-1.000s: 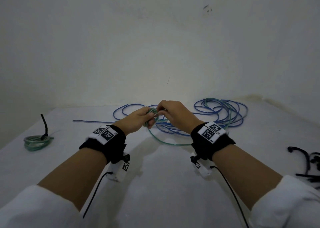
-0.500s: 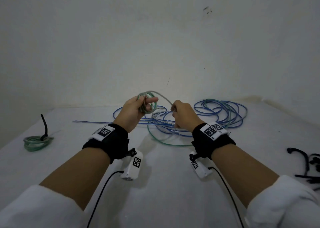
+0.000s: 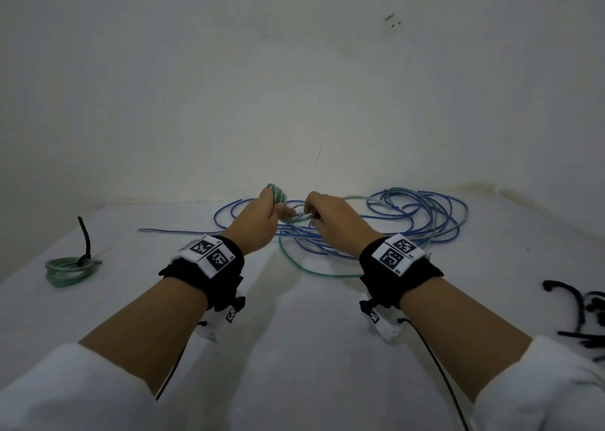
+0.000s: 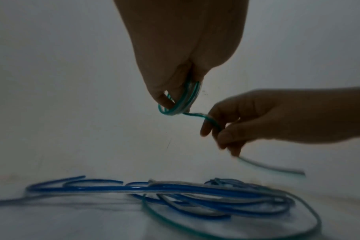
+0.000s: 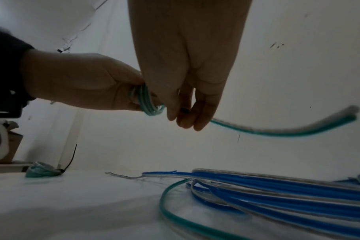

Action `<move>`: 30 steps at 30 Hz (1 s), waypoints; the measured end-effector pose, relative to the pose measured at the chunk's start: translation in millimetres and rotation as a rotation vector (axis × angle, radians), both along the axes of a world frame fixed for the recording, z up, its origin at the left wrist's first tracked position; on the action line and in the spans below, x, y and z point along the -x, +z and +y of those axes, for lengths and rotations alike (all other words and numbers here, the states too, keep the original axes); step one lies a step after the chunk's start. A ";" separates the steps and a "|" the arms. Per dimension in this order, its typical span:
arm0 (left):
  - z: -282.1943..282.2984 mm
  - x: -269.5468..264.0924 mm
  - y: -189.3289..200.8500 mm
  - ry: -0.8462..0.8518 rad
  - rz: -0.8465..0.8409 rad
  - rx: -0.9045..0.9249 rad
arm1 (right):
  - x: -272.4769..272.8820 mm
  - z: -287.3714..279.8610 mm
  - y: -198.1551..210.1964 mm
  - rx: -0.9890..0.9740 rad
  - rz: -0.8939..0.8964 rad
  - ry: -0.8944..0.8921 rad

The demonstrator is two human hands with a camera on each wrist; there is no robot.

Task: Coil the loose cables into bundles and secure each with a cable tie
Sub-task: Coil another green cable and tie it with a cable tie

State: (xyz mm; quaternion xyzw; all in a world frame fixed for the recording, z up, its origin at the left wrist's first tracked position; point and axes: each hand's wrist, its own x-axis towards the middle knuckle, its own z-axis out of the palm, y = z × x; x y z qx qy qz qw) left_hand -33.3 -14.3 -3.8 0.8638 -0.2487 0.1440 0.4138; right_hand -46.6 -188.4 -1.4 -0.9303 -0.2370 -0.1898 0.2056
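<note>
My left hand (image 3: pixel 262 214) is raised above the table and grips a small coil of green cable (image 3: pixel 277 193), its loops showing at my fingertips (image 4: pixel 181 100) and beside my palm (image 5: pixel 147 102). Close to its right, my right hand (image 3: pixel 322 216) pinches the running strand of the same green cable (image 5: pixel 277 131), which passes through its fingers (image 4: pixel 214 125) and trails down. The slack green loop (image 3: pixel 314 271) lies on the white table among loose blue cables (image 3: pixel 425 221).
A finished green bundle (image 3: pixel 67 268) with a black cable tie (image 3: pixel 85 239) standing up lies at the far left of the white table (image 3: pixel 294 348). Several black cable ties (image 3: pixel 576 312) lie at the right edge. A wall rises close behind the cables.
My left hand lifted with the coil, then tipped over and came back toward the right hand. The right hand has brought another turn of the green strand up to the coil.
</note>
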 end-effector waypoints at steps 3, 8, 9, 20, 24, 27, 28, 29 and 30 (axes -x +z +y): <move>1.4 0.4 -6.5 -0.020 0.028 -0.119 | -1.8 -1.4 1.4 0.061 -0.158 0.034; -5.8 3.3 -5.2 -0.072 0.075 -0.057 | -0.6 3.7 2.6 0.129 -0.256 0.097; -6.7 4.3 -4.1 -0.088 0.089 -0.011 | 1.3 4.3 3.9 0.120 -0.234 0.115; -9.5 9.2 -1.0 -0.196 0.209 0.174 | 4.0 2.9 7.2 -0.013 -0.175 0.107; -10.5 11.4 2.0 -0.235 0.246 0.254 | 4.0 1.0 8.0 -0.052 -0.220 0.101; -7.9 9.1 1.4 -0.239 0.247 0.262 | -2.6 -7.5 4.4 -0.052 -0.250 0.047; -7.1 8.2 1.4 -0.237 0.246 0.277 | -4.5 -10.7 3.2 -0.063 -0.240 0.019; -6.1 7.5 1.7 -0.233 0.253 0.307 | -6.2 -14.0 1.8 -0.082 -0.219 -0.011; -5.3 6.7 2.1 -0.232 0.264 0.347 | -7.3 -16.8 0.9 -0.104 -0.187 -0.044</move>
